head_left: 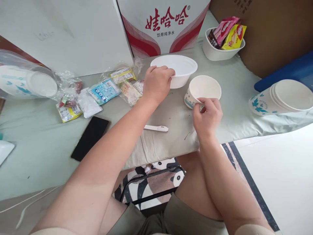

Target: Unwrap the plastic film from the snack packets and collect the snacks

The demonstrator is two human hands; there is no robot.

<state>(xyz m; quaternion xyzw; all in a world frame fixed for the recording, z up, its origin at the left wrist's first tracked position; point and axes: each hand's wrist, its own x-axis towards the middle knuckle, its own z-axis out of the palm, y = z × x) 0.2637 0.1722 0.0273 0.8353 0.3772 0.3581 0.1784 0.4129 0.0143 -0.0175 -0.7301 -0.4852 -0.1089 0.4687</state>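
My left hand (pixel 158 83) is closed on the near left rim of a white oval plastic bowl (pixel 182 73), which stands on the cloth-covered surface. To its right is a white paper bowl (pixel 205 87) with a blue-green print on its side. My right hand (pixel 207 114) pinches the near rim of that paper bowl, thumb outside and fingertips curled over the edge. A slim white plastic utensil (pixel 157 128), partly hidden by my left forearm, lies flat between my arms. Both bowls sit upright; the visible part of the paper bowl's inside is bare.
Small food packets (pixel 105 90) and a black phone (pixel 90 137) lie to the left, near bagged paper bowls (pixel 24 81). A white container (pixel 217 54) of snack packs stands at the back right. Stacked paper bowls (pixel 261 99) lie at right. Large boxes (pixel 166 26) line the back.
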